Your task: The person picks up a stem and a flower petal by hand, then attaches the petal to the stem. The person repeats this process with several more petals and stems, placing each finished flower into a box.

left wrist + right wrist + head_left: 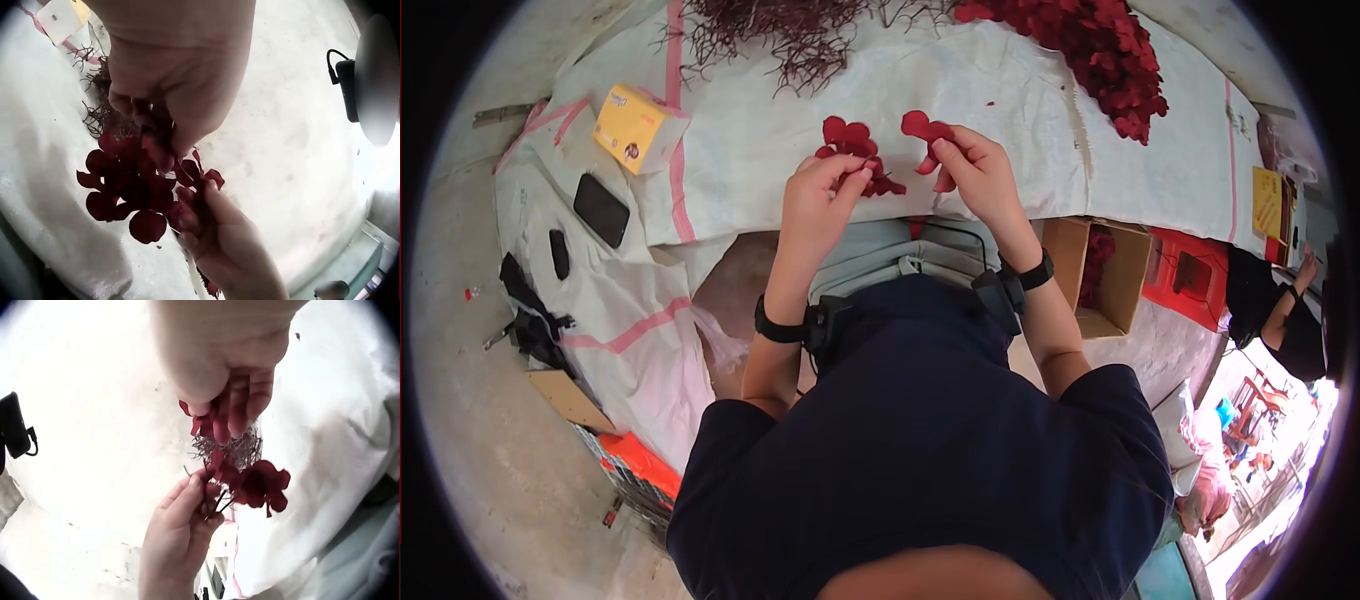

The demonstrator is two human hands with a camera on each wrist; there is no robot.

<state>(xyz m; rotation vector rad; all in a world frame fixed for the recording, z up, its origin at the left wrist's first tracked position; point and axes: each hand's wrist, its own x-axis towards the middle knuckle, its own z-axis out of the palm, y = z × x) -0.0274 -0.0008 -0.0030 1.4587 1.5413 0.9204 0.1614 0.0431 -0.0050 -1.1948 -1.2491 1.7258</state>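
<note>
My left hand [822, 200] pinches the thin dark stems of a red artificial flower spray [848, 137] between thumb and fingers. Its round petals [148, 226] spread past the fingertips in the left wrist view. To its right, my right hand [982, 178] holds a loose red artificial flower piece [920, 126] between thumb and forefinger. Seen from the right wrist, the two hands are close together, with bare stem ends [217, 503] poking out of the left hand's grip. Both hands are over the near part of the white-covered table [1000, 85].
A tangle of bare dark red stems [785, 40] lies at the back, with a heap of red petals [1105, 60] to its right. On the left are a yellow box [625, 125] and a phone [601, 210]. A cardboard box [1135, 262] and red stool [1200, 290] stand right, near another person [1290, 320].
</note>
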